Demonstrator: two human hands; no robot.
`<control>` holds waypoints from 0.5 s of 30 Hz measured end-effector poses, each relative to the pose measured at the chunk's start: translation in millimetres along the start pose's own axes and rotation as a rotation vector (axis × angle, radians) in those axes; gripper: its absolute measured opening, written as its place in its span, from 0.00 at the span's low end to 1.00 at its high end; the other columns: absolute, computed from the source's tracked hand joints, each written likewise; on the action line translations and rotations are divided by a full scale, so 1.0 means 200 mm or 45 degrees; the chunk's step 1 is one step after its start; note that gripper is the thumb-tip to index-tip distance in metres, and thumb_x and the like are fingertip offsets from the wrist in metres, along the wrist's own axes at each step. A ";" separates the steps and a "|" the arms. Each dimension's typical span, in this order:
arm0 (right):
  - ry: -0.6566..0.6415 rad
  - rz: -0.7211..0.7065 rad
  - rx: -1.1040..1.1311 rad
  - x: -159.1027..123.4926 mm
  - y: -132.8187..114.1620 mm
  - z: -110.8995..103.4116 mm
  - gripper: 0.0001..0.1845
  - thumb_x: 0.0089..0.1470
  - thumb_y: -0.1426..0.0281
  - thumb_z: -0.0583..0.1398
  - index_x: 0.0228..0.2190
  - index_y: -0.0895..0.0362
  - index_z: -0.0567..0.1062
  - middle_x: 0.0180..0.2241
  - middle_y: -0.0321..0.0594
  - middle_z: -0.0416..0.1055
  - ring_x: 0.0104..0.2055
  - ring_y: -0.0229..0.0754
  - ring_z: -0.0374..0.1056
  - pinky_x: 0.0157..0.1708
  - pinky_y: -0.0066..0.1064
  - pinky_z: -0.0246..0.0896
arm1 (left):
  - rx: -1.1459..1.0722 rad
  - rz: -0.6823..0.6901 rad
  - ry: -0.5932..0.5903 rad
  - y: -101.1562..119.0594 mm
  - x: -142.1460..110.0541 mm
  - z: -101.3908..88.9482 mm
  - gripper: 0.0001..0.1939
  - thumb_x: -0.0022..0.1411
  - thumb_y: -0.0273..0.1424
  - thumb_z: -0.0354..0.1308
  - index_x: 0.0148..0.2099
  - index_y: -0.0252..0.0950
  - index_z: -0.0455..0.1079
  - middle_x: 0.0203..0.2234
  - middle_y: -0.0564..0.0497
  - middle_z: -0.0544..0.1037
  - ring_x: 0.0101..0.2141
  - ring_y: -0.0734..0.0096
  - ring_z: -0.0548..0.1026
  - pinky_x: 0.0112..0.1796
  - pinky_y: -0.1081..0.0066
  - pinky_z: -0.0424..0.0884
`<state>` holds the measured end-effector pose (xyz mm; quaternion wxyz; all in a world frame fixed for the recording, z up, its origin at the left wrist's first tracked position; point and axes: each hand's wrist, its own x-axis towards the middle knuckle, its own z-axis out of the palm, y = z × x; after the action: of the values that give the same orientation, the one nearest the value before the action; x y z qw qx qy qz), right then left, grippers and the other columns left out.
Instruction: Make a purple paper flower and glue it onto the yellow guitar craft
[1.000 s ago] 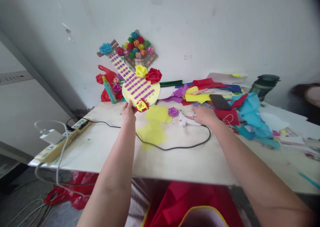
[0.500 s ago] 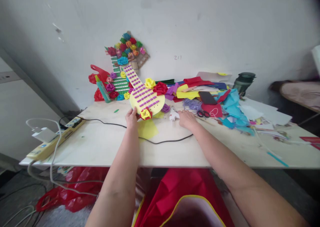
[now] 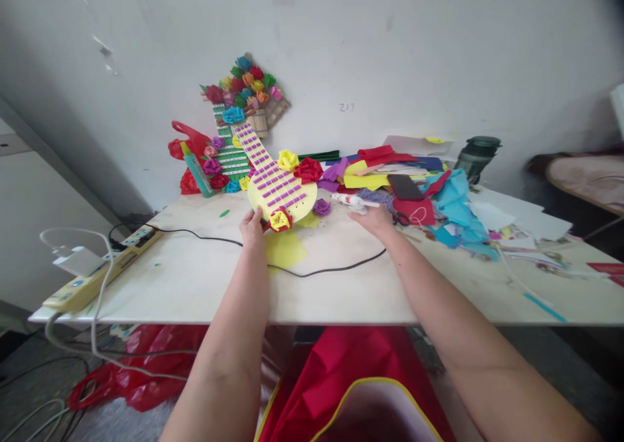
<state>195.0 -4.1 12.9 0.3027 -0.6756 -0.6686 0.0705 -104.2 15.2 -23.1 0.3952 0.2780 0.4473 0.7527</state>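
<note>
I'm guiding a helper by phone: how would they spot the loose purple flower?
On the pale table, find the yellow craft guitar in the left hand. Between its round body and the white glue gun lies the purple flower. Unlike the red flower on the guitar, it is purple and sits loose on the table.

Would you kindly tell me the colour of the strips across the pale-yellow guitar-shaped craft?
The short, narrow strips are purple, best seen in the head view.

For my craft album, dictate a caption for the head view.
Left hand holding a flowered guitar, right hand a glue gun, at a cluttered table.
</note>
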 end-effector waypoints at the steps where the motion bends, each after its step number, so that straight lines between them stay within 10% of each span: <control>1: -0.001 -0.008 0.142 0.01 0.01 0.01 0.21 0.43 0.59 0.62 0.40 0.55 0.75 0.36 0.44 0.75 0.38 0.47 0.70 0.34 0.33 0.64 | 0.006 -0.001 -0.004 0.00 0.00 0.00 0.14 0.45 0.37 0.64 0.32 0.33 0.70 0.17 0.55 0.68 0.17 0.78 0.65 0.21 0.74 0.67; 7: -0.181 -0.096 0.826 0.00 0.01 0.04 0.15 0.42 0.63 0.62 0.30 0.61 0.73 0.22 0.35 0.69 0.17 0.31 0.57 0.17 0.24 0.57 | 0.029 0.008 -0.031 0.00 0.00 0.00 0.15 0.45 0.38 0.65 0.33 0.33 0.71 0.16 0.56 0.66 0.16 0.80 0.63 0.20 0.75 0.65; 15: -0.263 -0.028 0.929 -0.03 -0.03 0.05 0.09 0.43 0.67 0.63 0.24 0.62 0.71 0.17 0.32 0.65 0.13 0.28 0.53 0.12 0.22 0.51 | 0.077 0.015 -0.063 -0.01 -0.01 0.00 0.14 0.45 0.38 0.65 0.29 0.33 0.68 0.15 0.57 0.64 0.15 0.81 0.61 0.18 0.78 0.63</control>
<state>183.0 -7.7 5.4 0.4551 -0.5053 -0.6338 0.3686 -102.3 15.2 -24.2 0.3931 0.3108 0.4581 0.7342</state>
